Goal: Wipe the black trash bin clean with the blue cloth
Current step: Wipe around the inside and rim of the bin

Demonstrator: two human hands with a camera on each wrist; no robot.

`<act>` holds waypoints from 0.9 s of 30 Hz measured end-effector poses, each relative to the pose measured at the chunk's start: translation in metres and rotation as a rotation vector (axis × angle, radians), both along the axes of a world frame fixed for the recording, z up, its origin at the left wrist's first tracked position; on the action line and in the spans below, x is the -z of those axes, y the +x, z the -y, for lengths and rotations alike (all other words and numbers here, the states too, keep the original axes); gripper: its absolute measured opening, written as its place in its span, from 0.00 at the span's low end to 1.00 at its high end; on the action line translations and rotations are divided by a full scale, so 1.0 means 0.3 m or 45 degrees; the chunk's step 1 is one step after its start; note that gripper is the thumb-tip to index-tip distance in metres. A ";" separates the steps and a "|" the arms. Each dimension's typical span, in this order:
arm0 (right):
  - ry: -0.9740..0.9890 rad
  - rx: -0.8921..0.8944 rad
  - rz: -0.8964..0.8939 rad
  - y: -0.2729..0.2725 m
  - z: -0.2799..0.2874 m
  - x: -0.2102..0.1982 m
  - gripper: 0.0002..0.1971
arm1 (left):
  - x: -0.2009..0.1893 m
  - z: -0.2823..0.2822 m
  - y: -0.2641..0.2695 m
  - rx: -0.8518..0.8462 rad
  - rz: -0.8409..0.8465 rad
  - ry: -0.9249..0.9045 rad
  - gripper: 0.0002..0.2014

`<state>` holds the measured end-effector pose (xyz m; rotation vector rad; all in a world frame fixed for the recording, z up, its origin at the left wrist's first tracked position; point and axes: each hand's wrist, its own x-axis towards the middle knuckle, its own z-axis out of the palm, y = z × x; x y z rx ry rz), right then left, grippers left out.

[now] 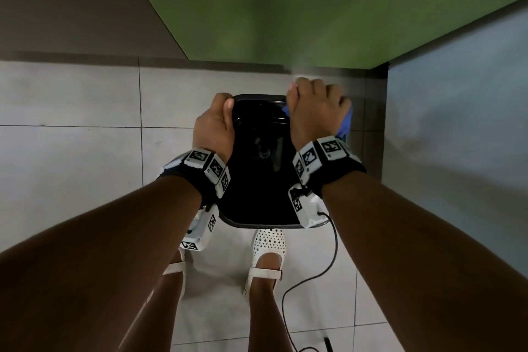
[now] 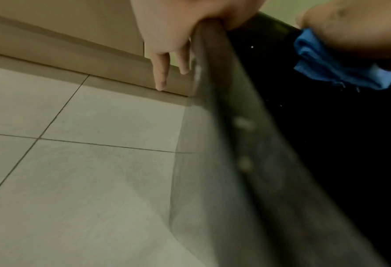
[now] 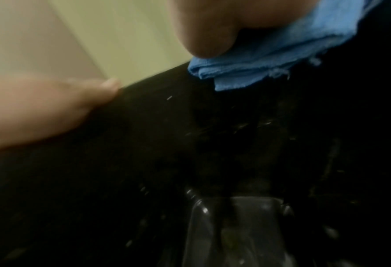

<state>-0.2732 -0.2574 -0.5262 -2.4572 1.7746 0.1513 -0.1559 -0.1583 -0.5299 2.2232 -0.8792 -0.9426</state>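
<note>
The black trash bin [image 1: 257, 128] stands on the tiled floor in front of me, its open top facing up. My left hand [image 1: 215, 123] grips its far left rim [image 2: 215, 59], thumb inside and fingers [image 2: 161, 72] down the outer wall. My right hand [image 1: 317, 106] holds the folded blue cloth [image 1: 344, 123] over the bin's far right corner. In the right wrist view the cloth [image 3: 270, 59] sits under the palm against the dark inner wall [image 3: 167, 144]. The cloth [image 2: 322, 66] also shows in the left wrist view beneath the right hand.
A green wall [image 1: 285, 8] rises just behind the bin, with a blue-grey panel [image 1: 457, 123] close on the right. Light floor tiles [image 1: 71, 151] spread to the left. My feet in white shoes [image 1: 267, 248] stand at the bin's near edge, and a black cable [image 1: 308, 280] trails on the floor.
</note>
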 end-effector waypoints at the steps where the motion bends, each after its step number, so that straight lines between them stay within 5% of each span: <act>1: 0.044 -0.078 0.062 0.018 -0.012 -0.004 0.17 | 0.002 0.001 -0.006 0.007 0.006 -0.007 0.18; 6: 0.076 -0.359 0.187 0.099 -0.065 0.014 0.29 | 0.001 -0.007 -0.040 -0.034 0.004 -0.052 0.18; 9: 0.053 -0.245 0.163 0.013 -0.051 0.022 0.26 | -0.005 -0.025 -0.061 -0.118 0.003 -0.040 0.18; 13: 0.156 0.244 0.026 -0.113 -0.032 -0.011 0.27 | -0.006 -0.066 -0.105 -0.236 -0.009 0.018 0.17; 18: 0.091 0.015 0.179 -0.079 -0.021 -0.007 0.30 | -0.018 -0.161 -0.149 -0.396 0.005 0.164 0.17; 20: 0.194 -0.053 0.169 -0.070 -0.016 -0.006 0.28 | -0.029 -0.175 -0.124 -0.279 0.040 0.257 0.18; 25: 0.264 -0.118 0.225 -0.054 -0.018 -0.004 0.31 | -0.026 -0.048 -0.040 0.472 0.244 0.325 0.23; 27: 0.283 -0.133 0.284 -0.051 -0.025 0.002 0.30 | -0.031 0.011 -0.018 0.633 0.172 0.329 0.22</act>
